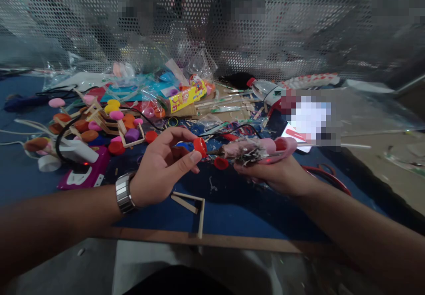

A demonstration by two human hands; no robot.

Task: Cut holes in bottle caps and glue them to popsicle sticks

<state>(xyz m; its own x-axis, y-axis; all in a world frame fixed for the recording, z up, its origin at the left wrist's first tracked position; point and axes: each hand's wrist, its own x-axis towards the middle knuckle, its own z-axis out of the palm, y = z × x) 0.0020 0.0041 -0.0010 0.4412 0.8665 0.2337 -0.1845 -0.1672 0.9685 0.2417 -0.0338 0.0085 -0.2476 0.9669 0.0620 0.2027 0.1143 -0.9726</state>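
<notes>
Hands hold two things: left hand one red cap, right hand one glue gun.

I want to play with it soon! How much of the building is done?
Done: a frame of sticks and coloured caps sits at the left. In hand: the left hand pinches a red cap at the nozzle of the pink glue gun in the right hand. Probably left: a second red cap and a bare stick frame lie on the blue mat.
</notes>
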